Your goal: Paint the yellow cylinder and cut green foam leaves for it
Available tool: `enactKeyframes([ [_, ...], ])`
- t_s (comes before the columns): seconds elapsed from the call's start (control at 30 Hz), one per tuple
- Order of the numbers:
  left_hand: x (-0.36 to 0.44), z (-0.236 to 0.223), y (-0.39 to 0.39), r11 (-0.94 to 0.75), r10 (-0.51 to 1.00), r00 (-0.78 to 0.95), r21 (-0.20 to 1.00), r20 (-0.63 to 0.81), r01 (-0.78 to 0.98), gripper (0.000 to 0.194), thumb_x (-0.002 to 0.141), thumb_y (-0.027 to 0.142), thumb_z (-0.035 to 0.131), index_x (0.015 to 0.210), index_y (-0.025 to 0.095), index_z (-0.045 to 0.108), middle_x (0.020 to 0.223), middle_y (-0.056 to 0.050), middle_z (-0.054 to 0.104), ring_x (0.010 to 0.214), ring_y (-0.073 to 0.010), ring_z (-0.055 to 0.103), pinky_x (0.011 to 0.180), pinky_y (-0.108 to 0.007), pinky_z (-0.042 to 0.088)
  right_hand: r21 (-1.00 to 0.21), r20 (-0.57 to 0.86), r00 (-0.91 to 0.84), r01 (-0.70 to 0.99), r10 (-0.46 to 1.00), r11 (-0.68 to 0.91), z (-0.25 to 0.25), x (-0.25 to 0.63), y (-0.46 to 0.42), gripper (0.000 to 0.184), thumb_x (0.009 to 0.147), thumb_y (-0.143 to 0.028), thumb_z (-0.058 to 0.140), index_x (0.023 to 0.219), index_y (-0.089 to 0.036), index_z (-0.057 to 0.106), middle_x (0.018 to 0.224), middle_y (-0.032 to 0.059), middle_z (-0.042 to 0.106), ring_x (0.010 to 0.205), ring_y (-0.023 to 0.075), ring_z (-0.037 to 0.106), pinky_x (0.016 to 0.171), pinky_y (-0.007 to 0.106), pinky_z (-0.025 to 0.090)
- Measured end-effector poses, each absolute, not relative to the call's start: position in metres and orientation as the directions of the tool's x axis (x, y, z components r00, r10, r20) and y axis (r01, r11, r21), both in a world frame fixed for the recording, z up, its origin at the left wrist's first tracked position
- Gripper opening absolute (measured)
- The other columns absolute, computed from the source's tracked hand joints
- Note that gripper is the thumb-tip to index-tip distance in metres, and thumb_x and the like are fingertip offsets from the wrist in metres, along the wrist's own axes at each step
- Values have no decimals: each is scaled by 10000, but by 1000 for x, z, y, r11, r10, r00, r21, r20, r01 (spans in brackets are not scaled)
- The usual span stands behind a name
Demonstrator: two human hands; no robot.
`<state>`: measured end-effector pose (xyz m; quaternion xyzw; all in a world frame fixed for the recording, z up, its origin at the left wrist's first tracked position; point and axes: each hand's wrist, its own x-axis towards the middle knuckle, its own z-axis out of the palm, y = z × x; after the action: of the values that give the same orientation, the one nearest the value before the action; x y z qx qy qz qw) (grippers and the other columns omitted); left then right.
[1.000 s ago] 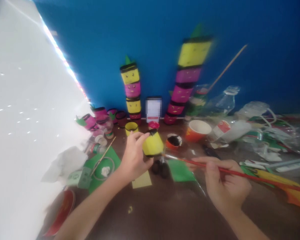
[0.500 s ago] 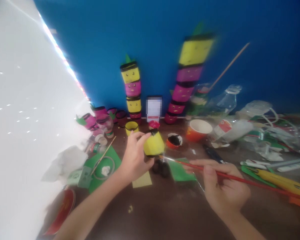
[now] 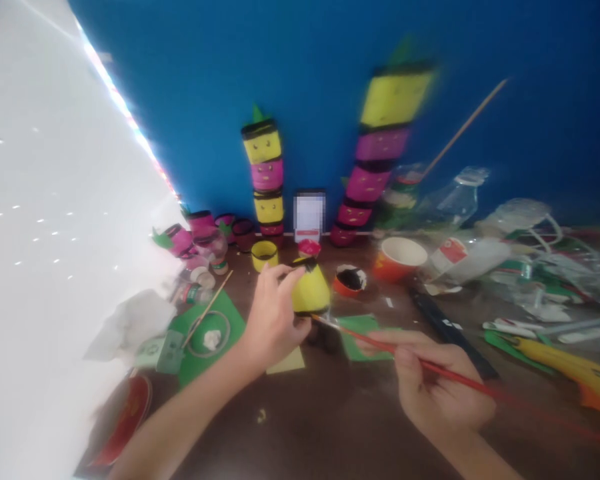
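Before the far edge of the brown table [image 3: 330,420], the left hand [image 3: 273,317] pinches a tapered yellow cup [image 3: 311,293], the right hand [image 3: 445,383] a slender, slanted paintbrush [image 3: 349,331].

I see a matt yellow painted cup, a smooth red brush handle, a bare wooden stick [image 3: 465,127], a glossy clear plastic bottle [image 3: 459,200], matt green paper [image 3: 355,343], a smooth worktop [image 3: 330,420]
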<state>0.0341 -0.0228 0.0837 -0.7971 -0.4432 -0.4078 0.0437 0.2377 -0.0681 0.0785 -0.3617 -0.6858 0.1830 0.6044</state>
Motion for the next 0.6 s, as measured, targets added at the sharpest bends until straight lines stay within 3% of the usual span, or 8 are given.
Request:
enactKeyframes([
  [0.3,34,85,-23,-594,671,268,285,691,752,778,655,114,625,1324,179,234,1178,-138,419,1159,-298,408,1033,-585,308,-636,728,37,407,684,655,78,247,-64,167,846,-135,523,768,-200,656,762,45,726,611,153,688,515,236,577],
  [0.6,33,85,-22,-601,682,270,309,680,737,807,657,122,630,1335,195,198,1177,-132,417,1171,-301,399,1029,-589,312,-637,732,4,361,682,681,81,245,-65,143,836,-131,522,802,-212,634,793,33,731,620,158,696,505,245,576],
])
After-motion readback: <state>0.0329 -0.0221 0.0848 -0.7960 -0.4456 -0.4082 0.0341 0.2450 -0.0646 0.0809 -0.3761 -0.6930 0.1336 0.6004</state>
